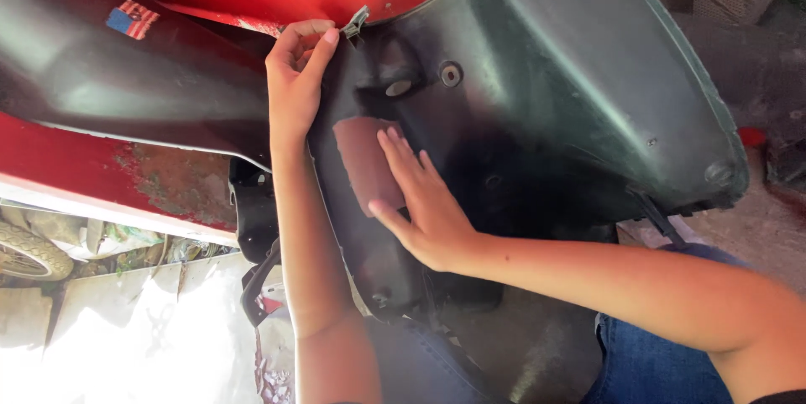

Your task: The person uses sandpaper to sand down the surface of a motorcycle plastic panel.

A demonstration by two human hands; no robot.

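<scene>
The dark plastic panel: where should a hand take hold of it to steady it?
Grip the dark plastic panel at its upper left edge, coming from the left, where the left hand already curls over the rim. The broad curved face, under the right hand and reddish-brown sanding sheet, probably offers no purchase.

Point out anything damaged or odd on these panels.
The red panel at the lower left has a patch where the paint has flaked off to rough brown, likely rust. The dark plastic panel looks scuffed and dull where the right hand presses the reddish-brown sanding sheet.
</scene>
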